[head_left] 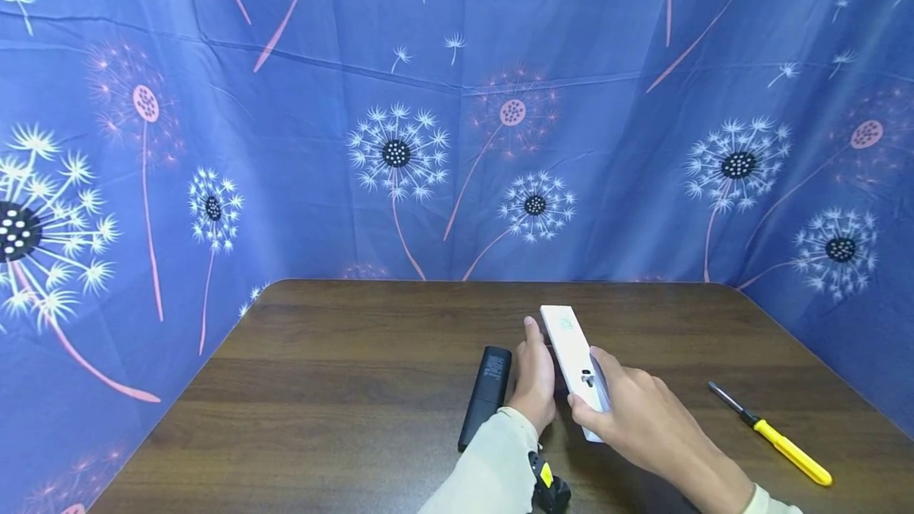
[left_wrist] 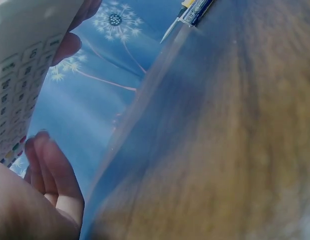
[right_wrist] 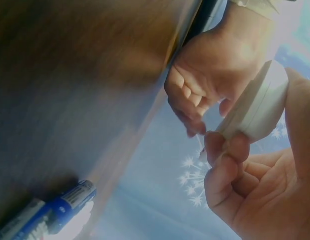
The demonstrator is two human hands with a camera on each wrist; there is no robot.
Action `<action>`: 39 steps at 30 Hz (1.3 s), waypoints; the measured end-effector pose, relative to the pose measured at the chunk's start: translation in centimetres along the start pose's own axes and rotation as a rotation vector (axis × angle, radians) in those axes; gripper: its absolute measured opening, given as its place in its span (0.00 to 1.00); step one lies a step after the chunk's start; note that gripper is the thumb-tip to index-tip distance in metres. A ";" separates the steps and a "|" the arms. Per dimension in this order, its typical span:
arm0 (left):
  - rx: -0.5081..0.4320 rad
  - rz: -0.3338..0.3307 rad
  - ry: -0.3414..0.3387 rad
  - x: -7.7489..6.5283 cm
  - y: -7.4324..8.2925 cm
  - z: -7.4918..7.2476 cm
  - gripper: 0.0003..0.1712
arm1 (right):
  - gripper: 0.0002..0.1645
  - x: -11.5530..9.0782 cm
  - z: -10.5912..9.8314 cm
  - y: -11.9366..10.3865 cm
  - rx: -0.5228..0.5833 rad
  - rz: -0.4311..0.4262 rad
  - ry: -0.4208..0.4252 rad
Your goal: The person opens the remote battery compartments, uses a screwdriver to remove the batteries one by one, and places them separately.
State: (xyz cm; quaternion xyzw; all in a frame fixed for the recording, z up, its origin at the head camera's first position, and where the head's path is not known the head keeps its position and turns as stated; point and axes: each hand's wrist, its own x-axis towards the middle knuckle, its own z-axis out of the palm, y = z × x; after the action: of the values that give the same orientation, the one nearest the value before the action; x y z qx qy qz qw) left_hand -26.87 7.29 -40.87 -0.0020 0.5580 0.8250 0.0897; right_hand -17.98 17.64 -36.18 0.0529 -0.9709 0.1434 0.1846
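Note:
My right hand (head_left: 635,411) grips a white remote control (head_left: 571,347) near its lower end, thumb on one side and fingers on the other. Its plain back, with a small dark opening, faces up in the head view. In the left wrist view its rows of buttons (left_wrist: 19,85) show, several coloured ones at the near end. Just left of the remote is my left hand (head_left: 534,379), palm toward it, fingers loosely bent and holding nothing. A long black case (head_left: 485,395) with a printed label lies on the table beside the left hand.
A screwdriver (head_left: 781,443) with a yellow handle lies on the wooden table (head_left: 321,387) at the right. Blue cylinders with printed labels, like batteries (right_wrist: 74,200), lie there too, hidden in the head view. A blue dandelion-patterned cloth (head_left: 457,38) hangs behind and along the sides.

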 end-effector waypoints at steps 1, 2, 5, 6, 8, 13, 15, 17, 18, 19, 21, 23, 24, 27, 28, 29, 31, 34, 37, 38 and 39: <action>-0.001 -0.002 0.014 0.0 0.0 0.0 0.39 | 0.45 0.1 0.0 0.0 0.000 0.004 -0.007; 0.001 -0.005 0.030 0.1 0.1 0.1 0.38 | 0.45 0.1 -0.1 0.0 0.001 0.009 -0.014; -0.009 0.000 0.090 0.4 0.2 0.2 0.34 | 0.46 0.2 -0.1 0.1 0.003 0.015 -0.023; -0.016 0.004 0.111 0.5 0.3 0.2 0.33 | 0.46 0.2 -0.1 0.1 0.005 0.012 -0.021; -0.027 0.010 0.145 0.6 0.4 0.3 0.31 | 0.45 0.2 0.0 0.3 0.005 0.001 -0.006; -0.051 0.022 0.162 0.8 0.6 0.5 0.28 | 0.44 0.2 0.1 0.6 0.000 -0.008 0.010; -0.057 0.021 0.160 0.9 0.6 0.5 0.28 | 0.44 0.1 0.1 0.6 -0.005 0.000 0.005; -0.063 0.018 0.161 0.9 0.6 0.6 0.29 | 0.44 0.1 0.1 0.7 -0.011 0.010 -0.003; -0.069 0.014 0.162 0.9 0.6 0.6 0.29 | 0.44 0.1 0.1 0.7 -0.014 0.018 -0.012; -0.072 0.013 0.161 0.8 0.6 0.6 0.29 | 0.44 0.1 0.1 0.7 -0.018 0.025 -0.020; -0.080 0.010 0.160 0.8 0.6 0.6 0.30 | 0.44 0.2 0.0 0.7 -0.022 0.043 -0.046; -0.089 0.006 0.159 0.8 0.6 0.6 0.30 | 0.45 0.2 0.0 0.8 -0.027 0.062 -0.083; -0.093 0.005 0.157 0.8 0.6 0.6 0.30 | 0.45 0.2 -0.1 0.9 -0.031 0.074 -0.105; -0.095 0.005 0.153 0.7 0.5 0.6 0.30 | 0.45 0.2 -0.1 1.1 -0.043 0.100 -0.155; -0.094 0.004 0.151 0.7 0.5 0.6 0.31 | 0.45 0.2 0.0 1.1 -0.046 0.106 -0.167; -0.096 0.005 0.150 0.7 0.5 0.7 0.31 | 0.45 0.1 0.0 1.2 -0.048 0.108 -0.172; -0.103 0.003 0.149 0.7 0.4 0.7 0.31 | 0.44 0.0 0.1 1.4 -0.049 0.107 -0.177; -0.117 0.004 0.150 0.8 0.3 0.9 0.30 | 0.43 -0.2 0.2 1.7 -0.045 0.095 -0.176; -0.131 0.000 0.151 0.8 0.2 0.9 0.30 | 0.41 -0.3 0.4 1.8 -0.041 0.085 -0.173; -0.131 0.001 0.150 0.8 0.2 0.9 0.30 | 0.41 -0.4 0.4 1.9 -0.038 0.083 -0.172; -0.129 0.001 0.148 0.8 0.2 0.9 0.30 | 0.40 -0.4 0.4 1.9 -0.036 0.082 -0.172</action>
State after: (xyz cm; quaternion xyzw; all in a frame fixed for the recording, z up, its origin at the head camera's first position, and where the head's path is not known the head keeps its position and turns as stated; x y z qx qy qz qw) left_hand -27.58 8.19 -40.44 -0.0687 0.5087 0.8569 0.0476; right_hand -18.06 19.34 -37.18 0.0218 -0.9869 0.1281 0.0952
